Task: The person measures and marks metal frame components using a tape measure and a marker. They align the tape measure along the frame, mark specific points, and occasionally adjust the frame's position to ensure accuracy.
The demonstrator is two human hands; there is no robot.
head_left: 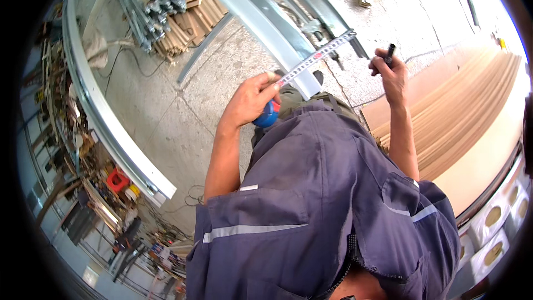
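My left hand (250,99) is closed round a blue and red tape measure (267,114). Its white blade (311,61) runs out to the upper right, across the end of a long grey metal profile (272,36), and reaches a second metal profile (316,0). On the right, my right hand (392,75) is raised apart from the profiles, its fingers closed on a black marker (390,54). A clamp-like metal fitting (317,29) sits between the two profiles. What the blade's far end rests on is too small to tell.
Stacked wooden boards (455,111) lie at the right, with wrapped rolls (491,228) below them. Wood pieces (191,22) and metal rods (139,19) are piled at the upper left. A long metal rail (105,116) curves along the left, beside cluttered shelving. Cables cross the concrete floor (177,122).
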